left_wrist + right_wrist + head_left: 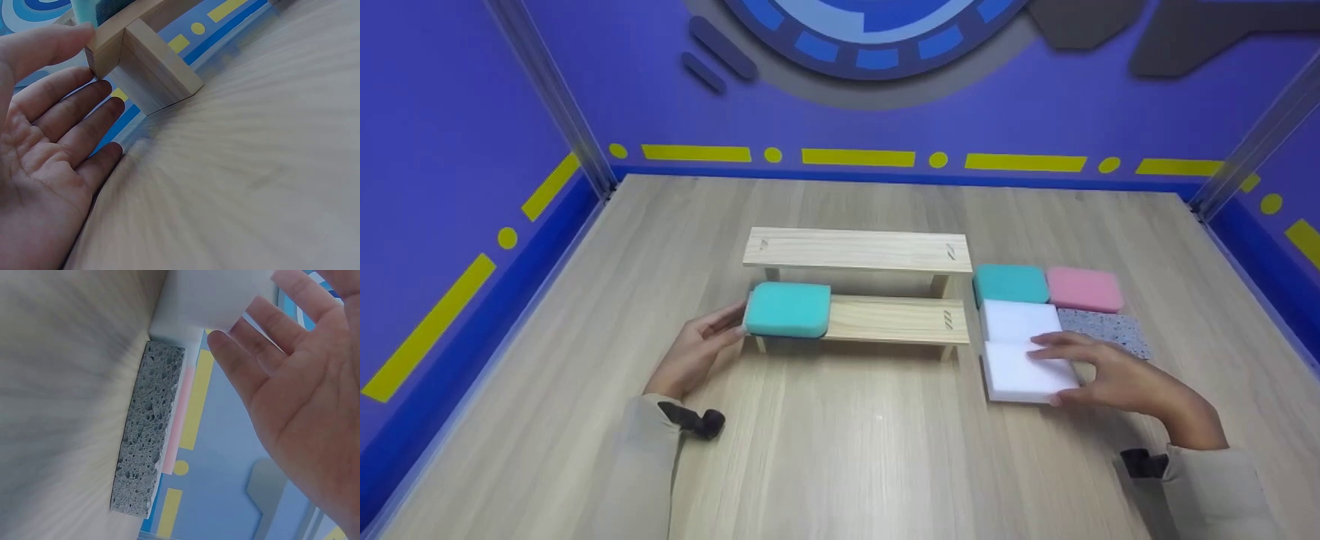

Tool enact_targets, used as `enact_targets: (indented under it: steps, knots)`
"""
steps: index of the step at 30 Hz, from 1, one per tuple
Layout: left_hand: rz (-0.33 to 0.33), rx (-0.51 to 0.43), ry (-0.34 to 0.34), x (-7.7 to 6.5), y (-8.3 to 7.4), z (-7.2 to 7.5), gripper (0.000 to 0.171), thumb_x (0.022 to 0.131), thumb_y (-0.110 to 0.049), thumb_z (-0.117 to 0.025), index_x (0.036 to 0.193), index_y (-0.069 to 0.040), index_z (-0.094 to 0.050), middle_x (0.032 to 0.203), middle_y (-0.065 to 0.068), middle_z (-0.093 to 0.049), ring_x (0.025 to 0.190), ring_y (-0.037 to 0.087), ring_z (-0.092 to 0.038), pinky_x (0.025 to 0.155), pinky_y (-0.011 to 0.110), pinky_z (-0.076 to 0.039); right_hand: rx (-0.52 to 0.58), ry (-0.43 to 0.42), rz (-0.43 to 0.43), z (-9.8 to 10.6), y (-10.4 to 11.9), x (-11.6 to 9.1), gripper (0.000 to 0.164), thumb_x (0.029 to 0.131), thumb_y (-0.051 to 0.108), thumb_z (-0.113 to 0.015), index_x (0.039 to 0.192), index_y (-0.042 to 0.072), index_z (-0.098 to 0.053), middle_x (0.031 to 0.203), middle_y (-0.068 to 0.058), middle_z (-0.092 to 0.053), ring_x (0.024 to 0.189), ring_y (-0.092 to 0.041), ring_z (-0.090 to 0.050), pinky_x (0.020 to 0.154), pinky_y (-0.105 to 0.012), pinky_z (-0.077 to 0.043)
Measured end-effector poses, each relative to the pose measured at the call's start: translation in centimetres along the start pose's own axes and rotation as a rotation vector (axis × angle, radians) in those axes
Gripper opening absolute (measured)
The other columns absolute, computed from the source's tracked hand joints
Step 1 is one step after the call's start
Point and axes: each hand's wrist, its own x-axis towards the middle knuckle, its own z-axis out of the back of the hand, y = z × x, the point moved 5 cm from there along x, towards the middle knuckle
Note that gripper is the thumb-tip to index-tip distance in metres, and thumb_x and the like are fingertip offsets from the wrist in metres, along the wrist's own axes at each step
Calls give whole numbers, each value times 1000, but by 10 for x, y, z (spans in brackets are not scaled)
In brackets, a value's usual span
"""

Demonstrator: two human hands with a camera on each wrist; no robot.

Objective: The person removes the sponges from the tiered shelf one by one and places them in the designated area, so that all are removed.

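Observation:
A turquoise sponge (pixel 787 310) lies on the left end of the front low wooden shelf (pixel 892 319). My left hand (pixel 697 352) is at that end, its thumb against the corner of the board and its fingers stretched out beside it, as the left wrist view shows. On the right, my right hand (pixel 1110 371) reaches over the nearer white sponge (pixel 1020 375). Its fingertips lie over the top and its thumb is at the front edge. In the right wrist view the fingers (pixel 239 365) look fairly straight. Another white sponge (pixel 1020 321) lies directly behind.
A second wooden shelf (pixel 859 250) stands behind the front one. Behind the white sponges lies another turquoise sponge (pixel 1011 285), with a pink sponge (pixel 1085 289) beside it. A grey speckled porous block (pixel 1102 330) is near my right hand. Blue-purple walls (pixel 840 127) enclose the table.

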Motion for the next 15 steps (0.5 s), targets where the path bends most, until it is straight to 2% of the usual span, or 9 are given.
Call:
enact_targets:
  steps: [4,15]
  knots:
    - [-2,-8,6,-1,0,-1,59,93,-18,-64,144,-1,-40,151,11,-41,139,21,-39,107,20,-40,19,6,-13,-1,-1,0,56,75,27,-81,126,12,-64,140,-19,-50,131,-48,-38,99,-70,-36]
    - [0,-5,-8,-1,-1,-1,60,92,-18,-65,144,-1,-40,151,12,-41,139,22,-38,107,20,-40,-11,-2,26,-2,0,0,58,74,26,-82,127,11,-63,140,-19,-50,130,-47,-39,100,-68,-37]
